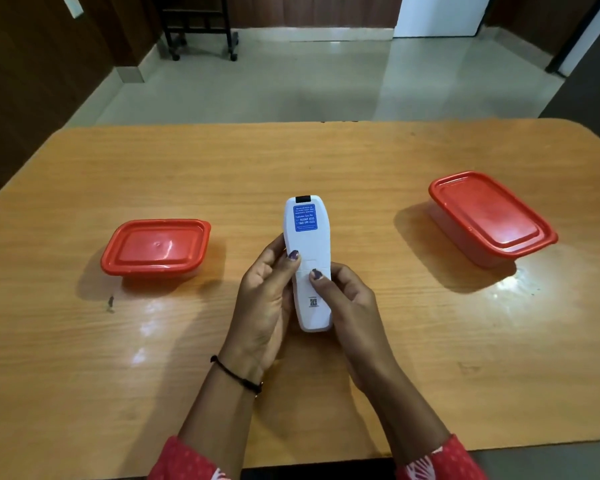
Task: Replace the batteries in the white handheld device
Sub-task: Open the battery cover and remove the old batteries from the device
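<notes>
The white handheld device is held back side up over the middle of the wooden table, with a blue label near its far end and a small code mark near its near end. My left hand grips its left edge, thumb on the back. My right hand holds the right side, its thumb pressing on the battery cover, which is shut. No batteries are visible.
A red-lidded plastic box stands to the left and a second, taller red-lidded box to the right, both with lids on. A small dark speck lies near the left box. Beyond the table's far edge is tiled floor.
</notes>
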Demonstrator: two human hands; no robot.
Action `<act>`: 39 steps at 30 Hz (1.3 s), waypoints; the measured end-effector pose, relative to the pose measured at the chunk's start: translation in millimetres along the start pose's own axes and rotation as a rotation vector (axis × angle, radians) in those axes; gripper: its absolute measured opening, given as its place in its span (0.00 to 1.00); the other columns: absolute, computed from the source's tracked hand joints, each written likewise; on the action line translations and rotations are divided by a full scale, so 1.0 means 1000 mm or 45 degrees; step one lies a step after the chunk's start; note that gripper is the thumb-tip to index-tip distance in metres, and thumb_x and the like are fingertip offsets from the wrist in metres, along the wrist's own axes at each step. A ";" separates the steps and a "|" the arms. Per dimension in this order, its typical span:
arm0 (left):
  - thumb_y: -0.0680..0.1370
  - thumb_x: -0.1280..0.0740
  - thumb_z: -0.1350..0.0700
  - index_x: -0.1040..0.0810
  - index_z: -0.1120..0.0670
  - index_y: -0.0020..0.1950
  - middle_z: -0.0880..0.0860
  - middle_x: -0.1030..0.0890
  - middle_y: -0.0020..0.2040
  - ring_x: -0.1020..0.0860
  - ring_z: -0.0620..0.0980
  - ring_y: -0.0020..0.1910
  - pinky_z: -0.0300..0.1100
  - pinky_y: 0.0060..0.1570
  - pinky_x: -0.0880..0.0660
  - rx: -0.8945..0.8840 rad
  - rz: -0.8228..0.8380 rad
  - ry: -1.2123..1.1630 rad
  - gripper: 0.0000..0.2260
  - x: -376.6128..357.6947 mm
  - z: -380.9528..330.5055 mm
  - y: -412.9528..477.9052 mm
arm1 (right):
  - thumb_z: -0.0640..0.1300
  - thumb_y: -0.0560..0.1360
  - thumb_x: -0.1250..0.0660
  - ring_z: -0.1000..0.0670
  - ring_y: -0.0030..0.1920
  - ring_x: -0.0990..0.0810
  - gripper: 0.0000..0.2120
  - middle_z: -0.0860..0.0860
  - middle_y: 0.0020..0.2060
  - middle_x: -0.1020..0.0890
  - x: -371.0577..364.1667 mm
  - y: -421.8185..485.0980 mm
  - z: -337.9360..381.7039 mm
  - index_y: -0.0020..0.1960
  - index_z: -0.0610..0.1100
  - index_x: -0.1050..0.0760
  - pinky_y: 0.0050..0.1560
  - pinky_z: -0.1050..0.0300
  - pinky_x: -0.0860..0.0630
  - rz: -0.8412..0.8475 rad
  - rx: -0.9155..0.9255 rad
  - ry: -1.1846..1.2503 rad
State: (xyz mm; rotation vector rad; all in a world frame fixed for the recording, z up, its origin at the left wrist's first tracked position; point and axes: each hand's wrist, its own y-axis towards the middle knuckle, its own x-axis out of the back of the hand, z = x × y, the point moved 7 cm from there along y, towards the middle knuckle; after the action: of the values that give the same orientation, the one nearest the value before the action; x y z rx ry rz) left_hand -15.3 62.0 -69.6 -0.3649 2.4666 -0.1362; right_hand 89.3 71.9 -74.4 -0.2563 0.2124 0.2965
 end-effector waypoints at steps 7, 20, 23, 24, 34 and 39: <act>0.76 0.35 0.60 0.29 0.55 0.64 0.53 0.18 0.48 0.20 0.49 0.43 0.40 0.38 0.23 -0.039 -0.045 0.115 0.17 0.005 -0.002 -0.001 | 0.42 0.76 0.35 0.48 0.39 0.18 0.10 0.41 0.42 0.16 -0.004 0.000 0.003 0.56 0.41 0.22 0.37 0.55 0.22 0.114 -0.019 0.073; 0.66 0.26 0.64 0.25 0.49 0.62 0.57 0.18 0.48 0.18 0.50 0.46 0.46 0.44 0.20 0.060 0.238 0.507 0.26 -0.008 0.005 -0.005 | 0.48 0.69 0.29 0.47 0.41 0.19 0.17 0.45 0.40 0.18 0.028 0.011 0.011 0.53 0.38 0.21 0.44 0.50 0.22 -0.231 -0.048 0.586; 0.68 0.29 0.61 0.26 0.49 0.63 0.58 0.18 0.53 0.18 0.52 0.50 0.47 0.49 0.20 0.031 0.176 0.452 0.24 -0.014 0.013 -0.005 | 0.45 0.75 0.34 0.43 0.46 0.19 0.16 0.40 0.49 0.18 0.014 0.010 0.010 0.59 0.40 0.23 0.45 0.47 0.22 -0.076 -0.093 0.536; 0.68 0.30 0.60 0.26 0.49 0.62 0.57 0.18 0.54 0.18 0.52 0.50 0.45 0.48 0.20 0.015 0.129 0.444 0.23 -0.013 0.013 -0.005 | 0.43 0.75 0.35 0.43 0.46 0.19 0.14 0.40 0.50 0.18 0.013 0.010 0.012 0.60 0.41 0.24 0.44 0.47 0.21 -0.037 -0.074 0.483; 0.78 0.37 0.52 0.25 0.50 0.61 0.50 0.18 0.44 0.21 0.43 0.34 0.37 0.31 0.29 -0.002 -0.095 0.409 0.12 -0.007 0.000 -0.005 | 0.40 0.77 0.38 0.46 0.34 0.19 0.10 0.44 0.36 0.17 0.001 0.006 0.015 0.55 0.42 0.22 0.36 0.52 0.22 0.078 -0.054 0.194; 0.77 0.36 0.54 0.21 0.50 0.58 0.53 0.16 0.51 0.19 0.50 0.48 0.43 0.45 0.23 0.031 -0.078 0.250 0.11 -0.007 0.003 -0.004 | 0.41 0.76 0.37 0.47 0.35 0.19 0.09 0.44 0.37 0.17 -0.005 0.006 0.015 0.53 0.45 0.20 0.37 0.51 0.22 0.081 -0.033 0.117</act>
State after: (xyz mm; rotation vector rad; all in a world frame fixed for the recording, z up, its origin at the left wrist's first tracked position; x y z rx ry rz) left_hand -7.1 59.8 -67.0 -0.4351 2.6449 -0.2383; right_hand 84.7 80.5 -60.4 -0.2892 0.3083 0.3506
